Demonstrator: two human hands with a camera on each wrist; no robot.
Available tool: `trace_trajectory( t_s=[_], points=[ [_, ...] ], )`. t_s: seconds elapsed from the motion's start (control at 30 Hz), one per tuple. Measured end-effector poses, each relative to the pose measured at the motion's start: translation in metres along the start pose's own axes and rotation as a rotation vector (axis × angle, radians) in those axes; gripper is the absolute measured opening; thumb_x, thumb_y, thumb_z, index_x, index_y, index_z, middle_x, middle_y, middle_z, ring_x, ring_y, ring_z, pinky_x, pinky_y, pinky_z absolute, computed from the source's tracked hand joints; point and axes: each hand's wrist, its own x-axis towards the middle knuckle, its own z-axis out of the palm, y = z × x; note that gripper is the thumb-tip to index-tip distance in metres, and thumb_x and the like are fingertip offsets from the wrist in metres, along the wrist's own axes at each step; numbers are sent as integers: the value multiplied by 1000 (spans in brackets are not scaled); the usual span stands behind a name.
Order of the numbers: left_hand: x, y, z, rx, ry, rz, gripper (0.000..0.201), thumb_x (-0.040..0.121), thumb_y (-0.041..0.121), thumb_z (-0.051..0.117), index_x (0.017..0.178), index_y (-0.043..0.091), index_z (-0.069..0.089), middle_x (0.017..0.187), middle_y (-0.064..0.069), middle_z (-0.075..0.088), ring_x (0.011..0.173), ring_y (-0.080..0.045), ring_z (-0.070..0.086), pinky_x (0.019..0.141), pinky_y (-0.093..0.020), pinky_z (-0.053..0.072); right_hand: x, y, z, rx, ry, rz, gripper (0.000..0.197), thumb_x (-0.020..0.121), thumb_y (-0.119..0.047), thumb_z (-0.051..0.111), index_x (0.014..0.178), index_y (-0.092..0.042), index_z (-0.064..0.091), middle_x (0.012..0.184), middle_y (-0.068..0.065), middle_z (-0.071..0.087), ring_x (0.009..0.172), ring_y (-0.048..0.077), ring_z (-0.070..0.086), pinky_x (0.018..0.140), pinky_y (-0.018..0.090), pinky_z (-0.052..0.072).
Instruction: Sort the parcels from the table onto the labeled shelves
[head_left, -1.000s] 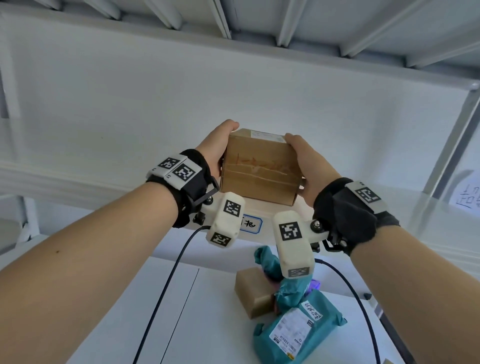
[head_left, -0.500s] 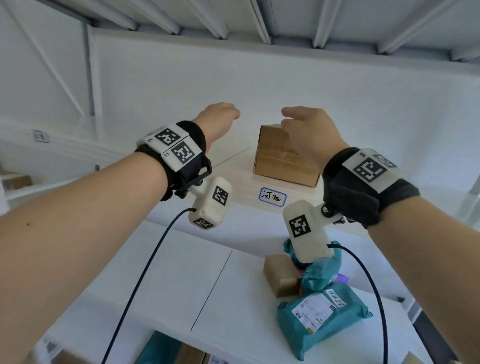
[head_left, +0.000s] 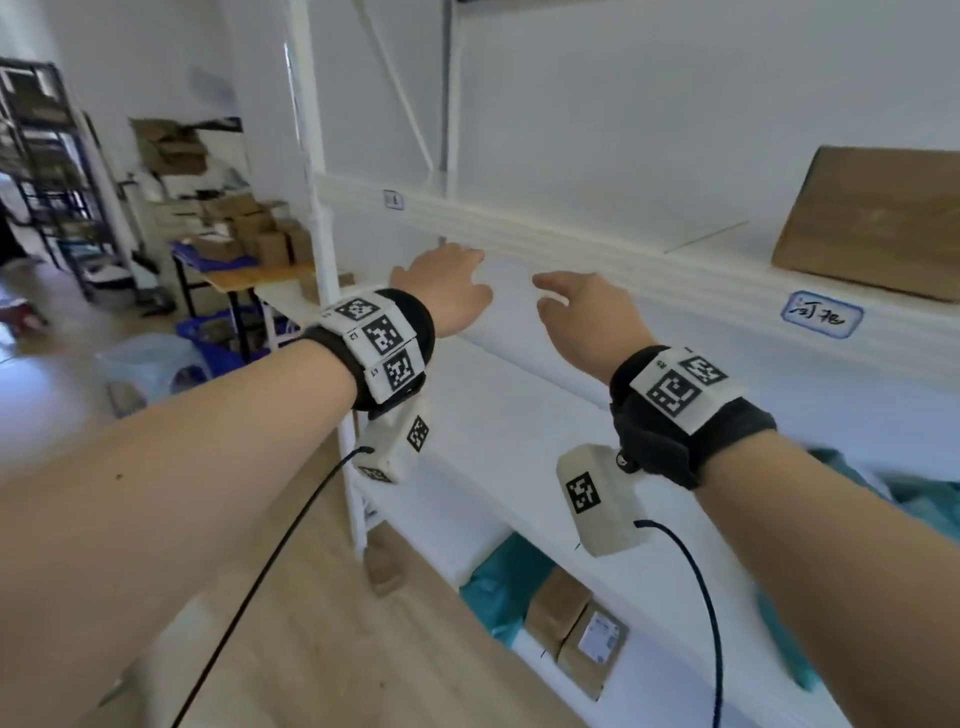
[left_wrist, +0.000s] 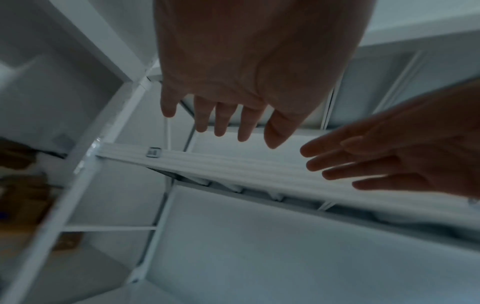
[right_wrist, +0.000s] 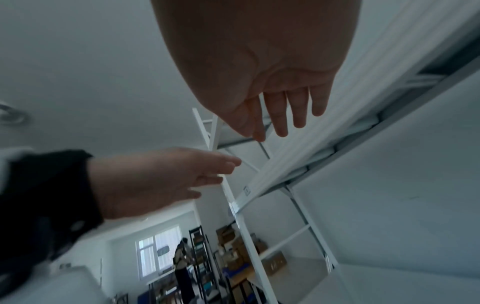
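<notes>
The brown parcel (head_left: 872, 223), held between both hands a second ago, has been left on the upper shelf (head_left: 571, 249) above the handwritten label (head_left: 822, 315), so that placement is judged done. The left hand (head_left: 447, 286) and right hand (head_left: 587, 317) have been drawn back and hang apart with fingers (left_wrist: 221, 119) loosely spread, nothing held. One box is counted on that shelf; on the lower shelf (head_left: 670, 691), two brown boxes (head_left: 576, 634) and one teal bag (head_left: 506, 582) are seen. A teal blur at the right edge cannot be counted.
</notes>
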Motion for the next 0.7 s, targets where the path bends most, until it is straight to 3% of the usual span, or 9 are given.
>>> trace_trajectory(
  t_s=[0.17,0.47,0.7],
  points=[
    [-9,-76,10,284,42,-49,65,96,41,42,156,25,22,166,-7,10,153,-27,8,121,-53,10,27,-24,74,-165,-111,-46,46,97,-18,37,142,-17,46,147,8,48,136,28,42,113,41,32],
    [29,-227,12,340,-73,-116,67,95,45,44,155,26,21,165,-9,11,152,-29,9,119,-55,11,112,-105,208,-307,-234,-56,50,96,-19,36,145,-25,40,147,4,47,135,26,41,112,44,31],
    [69,-353,-9,327,-111,-163,64,95,45,44,153,23,29,163,-12,19,151,-31,15,119,-56,14,181,-183,311,-244,-290,-95,48,96,-19,33,143,-18,45,148,7,47,137,28,40,115,48,27]
  ],
)
